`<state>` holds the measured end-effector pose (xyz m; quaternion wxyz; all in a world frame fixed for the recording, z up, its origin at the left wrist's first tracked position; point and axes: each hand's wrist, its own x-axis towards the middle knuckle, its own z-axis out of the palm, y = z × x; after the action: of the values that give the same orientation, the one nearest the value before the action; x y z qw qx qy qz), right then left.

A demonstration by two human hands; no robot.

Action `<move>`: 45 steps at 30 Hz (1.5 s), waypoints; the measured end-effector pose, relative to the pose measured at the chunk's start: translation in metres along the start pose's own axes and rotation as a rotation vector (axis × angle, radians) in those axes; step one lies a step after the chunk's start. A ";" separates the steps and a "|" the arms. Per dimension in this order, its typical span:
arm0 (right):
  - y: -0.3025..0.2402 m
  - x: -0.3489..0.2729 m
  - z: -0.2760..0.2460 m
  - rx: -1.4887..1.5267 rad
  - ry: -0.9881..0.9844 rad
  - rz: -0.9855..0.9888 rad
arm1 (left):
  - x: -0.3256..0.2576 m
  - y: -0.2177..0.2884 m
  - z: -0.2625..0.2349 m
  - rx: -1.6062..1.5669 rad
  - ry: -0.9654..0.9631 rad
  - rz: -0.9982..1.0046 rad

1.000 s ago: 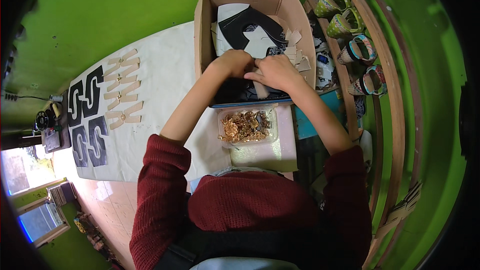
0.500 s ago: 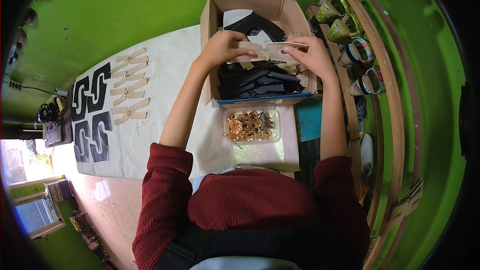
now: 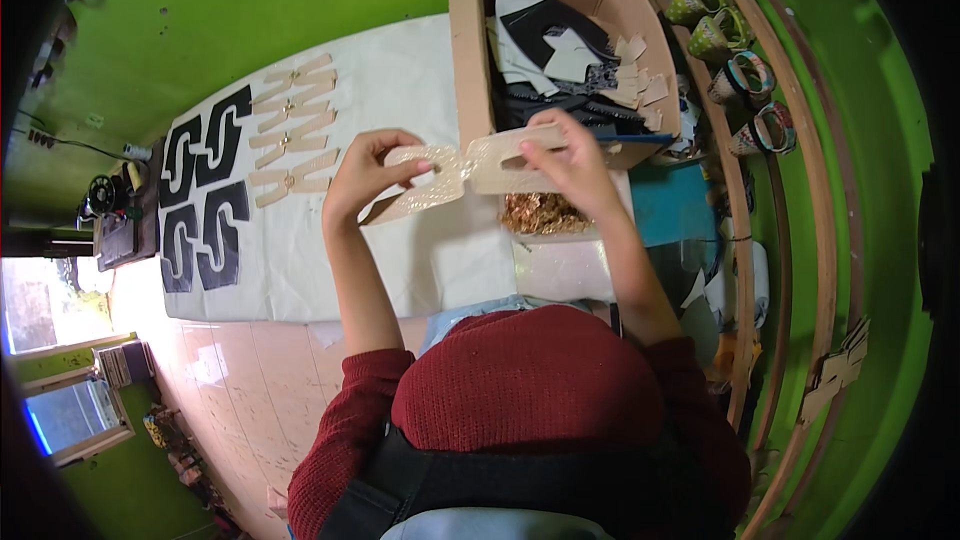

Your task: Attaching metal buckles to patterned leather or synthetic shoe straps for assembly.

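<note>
Above the white table, a cream, textured sandal-strap piece (image 3: 490, 155) spans both my hands. It has two wide lobes that meet at a narrow waist. My left hand (image 3: 372, 178) pinches the left lobe, with thumb and fingers on either side. On the other lobe my right hand (image 3: 572, 165) is closed, its thumb pressed on the near face. Below the piece lies a heap of small gold-coloured fittings (image 3: 540, 214), partly covered by it. On the table to the left lie several beige X-shaped pieces (image 3: 290, 144) with gold fittings at their middles, beside black cut-outs (image 3: 223, 130).
A cardboard box (image 3: 473, 60) with black and white cut material stands at the table's far right. Along the right runs a wooden rack (image 3: 800, 160) holding green sandals (image 3: 722, 35) and patterned ones. Dark equipment (image 3: 118, 230) sits past the table's left end.
Both hands have come back from over the box toward me, bringing the cream piece over the table and the gold fittings. The view has shifted as well.
</note>
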<state>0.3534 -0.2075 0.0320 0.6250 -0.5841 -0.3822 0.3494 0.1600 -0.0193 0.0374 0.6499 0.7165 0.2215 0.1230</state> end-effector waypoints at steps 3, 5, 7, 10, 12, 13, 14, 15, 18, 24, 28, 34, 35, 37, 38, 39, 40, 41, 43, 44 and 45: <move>0.051 -0.023 0.047 -0.128 -0.002 0.038 | -0.033 -0.043 -0.016 0.049 0.045 -0.163; 0.089 -0.036 0.077 -0.190 -0.002 0.043 | -0.048 -0.084 -0.031 0.196 0.088 -0.293; 0.119 -0.043 0.095 -0.375 0.000 0.038 | -0.057 -0.116 -0.028 0.204 0.147 -0.288; 0.145 -0.046 0.109 -0.512 0.070 0.128 | -0.062 -0.154 -0.020 0.225 0.233 -0.300; 0.142 -0.048 0.112 -0.580 0.063 0.156 | -0.064 -0.171 -0.015 0.527 0.379 -0.054; 0.139 -0.048 0.113 -0.706 0.097 0.069 | -0.066 -0.177 -0.016 0.617 0.356 -0.034; 0.135 -0.049 0.114 -0.833 0.129 -0.019 | -0.069 -0.182 -0.012 0.613 0.342 -0.033; 0.131 -0.051 0.115 -0.837 0.140 -0.008 | -0.073 -0.178 -0.005 0.756 0.446 0.025; 0.118 -0.056 0.114 -0.850 0.190 -0.026 | -0.076 -0.185 -0.001 0.872 0.518 0.085; 0.115 -0.089 0.066 -0.562 0.396 -0.001 | -0.078 -0.186 0.004 0.941 0.561 0.228; 0.090 -0.112 0.000 -0.639 0.458 0.156 | -0.068 -0.162 0.024 0.861 0.521 0.341; 0.103 -0.120 -0.072 -1.003 0.441 0.143 | -0.035 -0.119 0.104 0.742 0.139 0.492; 0.105 -0.117 -0.072 -1.090 0.454 0.138 | -0.029 -0.117 0.116 0.711 0.097 0.517; 0.106 -0.110 -0.072 -1.176 0.464 0.137 | -0.020 -0.111 0.136 0.735 0.032 0.531; 0.106 -0.105 -0.072 -1.215 0.442 0.222 | -0.016 -0.108 0.143 0.759 -0.033 0.547; 0.105 -0.101 -0.071 -1.252 0.418 0.307 | -0.012 -0.107 0.149 0.782 -0.092 0.517; 0.103 -0.096 -0.071 -1.249 0.411 0.309 | -0.009 -0.107 0.154 0.782 -0.091 0.509; 0.100 -0.091 -0.070 -1.310 0.351 0.326 | -0.008 -0.106 0.158 0.802 -0.093 0.487; 0.106 -0.084 -0.068 -1.421 0.258 0.428 | -0.004 -0.106 0.165 0.819 -0.105 0.464; 0.114 -0.082 -0.070 -1.417 0.254 0.433 | -0.003 -0.105 0.168 0.838 -0.091 0.460; 0.121 -0.080 -0.070 -1.475 0.222 0.435 | -0.001 -0.104 0.169 0.858 -0.074 0.456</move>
<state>0.3798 -0.3015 -0.0957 0.0265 -0.9425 -0.3280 0.0589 0.2216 -0.1621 -0.0866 0.2599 0.9539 0.0666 0.1343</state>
